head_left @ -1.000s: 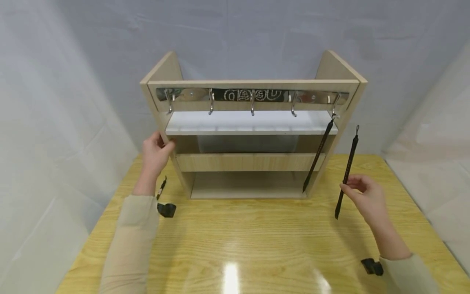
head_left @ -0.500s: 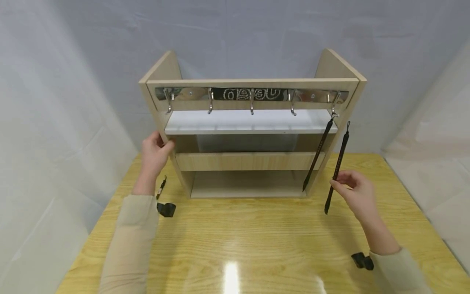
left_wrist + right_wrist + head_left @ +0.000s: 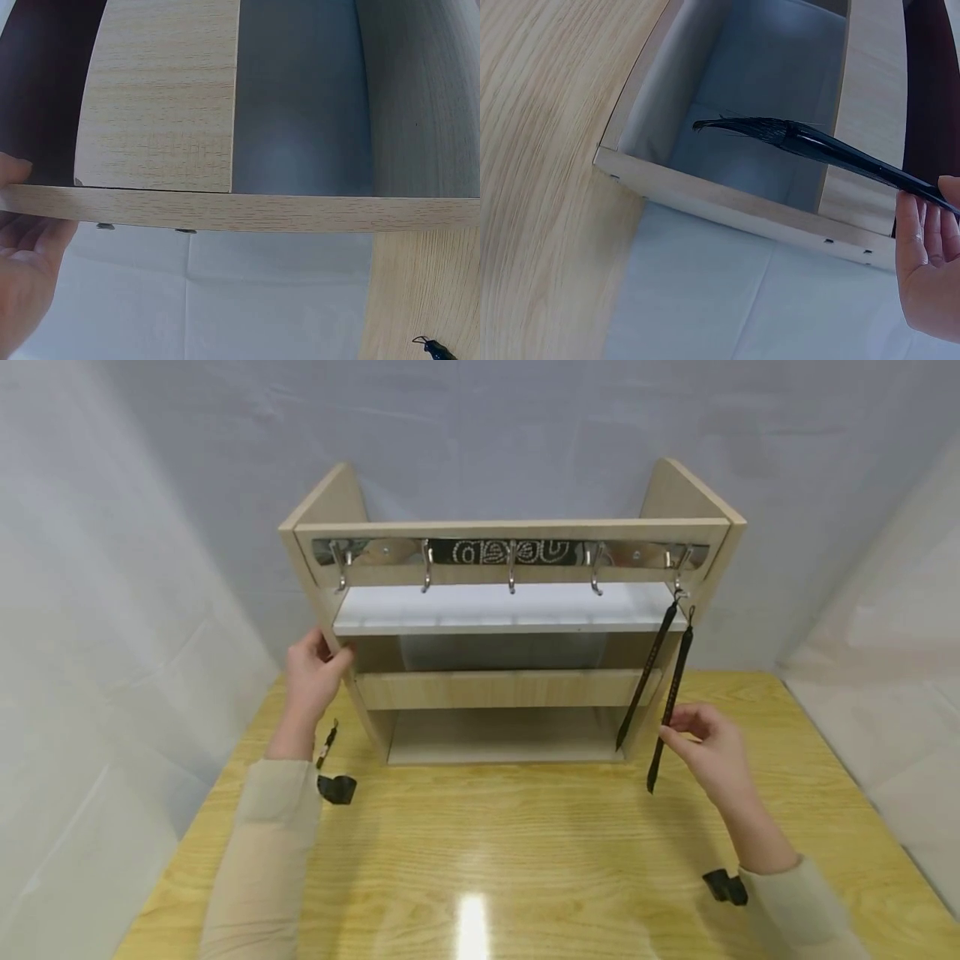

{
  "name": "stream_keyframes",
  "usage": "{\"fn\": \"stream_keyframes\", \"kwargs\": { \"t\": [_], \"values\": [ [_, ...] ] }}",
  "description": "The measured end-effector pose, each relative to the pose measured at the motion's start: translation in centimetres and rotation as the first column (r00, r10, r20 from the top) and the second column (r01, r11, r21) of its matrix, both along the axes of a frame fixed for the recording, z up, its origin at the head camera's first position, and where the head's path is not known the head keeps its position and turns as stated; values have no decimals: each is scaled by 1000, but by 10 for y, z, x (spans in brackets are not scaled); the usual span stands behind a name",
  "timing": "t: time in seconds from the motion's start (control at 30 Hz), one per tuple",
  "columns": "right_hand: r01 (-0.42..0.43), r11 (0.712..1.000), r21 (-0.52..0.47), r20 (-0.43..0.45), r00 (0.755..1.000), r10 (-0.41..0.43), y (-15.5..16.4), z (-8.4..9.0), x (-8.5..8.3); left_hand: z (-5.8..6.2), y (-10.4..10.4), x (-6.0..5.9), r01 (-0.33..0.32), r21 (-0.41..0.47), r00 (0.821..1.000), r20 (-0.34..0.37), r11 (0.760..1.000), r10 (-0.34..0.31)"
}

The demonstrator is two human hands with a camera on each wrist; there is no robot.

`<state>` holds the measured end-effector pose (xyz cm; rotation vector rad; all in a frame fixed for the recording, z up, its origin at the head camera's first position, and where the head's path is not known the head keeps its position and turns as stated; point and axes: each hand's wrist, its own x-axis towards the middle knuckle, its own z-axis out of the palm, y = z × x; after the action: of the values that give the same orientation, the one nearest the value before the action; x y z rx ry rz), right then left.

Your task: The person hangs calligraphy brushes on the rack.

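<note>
A wooden shelf [image 3: 510,691] stands on the table, with a metal hook rail [image 3: 491,552] across its upper front. My left hand [image 3: 311,681] grips the edge of its left side panel, thumb in front; the left wrist view shows fingers on both sides of the panel edge [image 3: 285,213]. My right hand [image 3: 711,752] pinches a black calligraphy brush [image 3: 672,689] upright by its handle, loop up and bristles down, beside the shelf's right side. The bristles [image 3: 750,127] show in the right wrist view. Another black calligraphy brush [image 3: 647,675] hangs by its loop from the rightmost hook [image 3: 679,578].
A smaller dark brush-like item with a loop [image 3: 327,745] lies on the wooden table [image 3: 480,835], left of the shelf. Black mounts sit near the left wrist [image 3: 337,789] and right wrist [image 3: 726,887]. A pale cloth [image 3: 480,435] hangs behind.
My right hand has moved left with the brush, whose loop now stands close to the rightmost hook, just below and right of it. The left hand keeps its grip on the panel.
</note>
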<state>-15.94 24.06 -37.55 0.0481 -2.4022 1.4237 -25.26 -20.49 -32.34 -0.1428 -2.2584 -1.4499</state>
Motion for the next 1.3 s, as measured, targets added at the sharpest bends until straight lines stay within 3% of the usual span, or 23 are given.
{"fn": "stream_keyframes", "kwargs": {
  "t": [0.57, 1.3],
  "values": [
    [-45, 999, -26, 9, 999, 45, -14, 2, -4, 0, -1, 0, -10, -56, 1000, 11, 998, 11],
    [-78, 996, -39, 16, 997, 79, -33, 4, -13, -3, -2, -1, 2, -46, 1000, 12, 999, -2]
  ]
}}
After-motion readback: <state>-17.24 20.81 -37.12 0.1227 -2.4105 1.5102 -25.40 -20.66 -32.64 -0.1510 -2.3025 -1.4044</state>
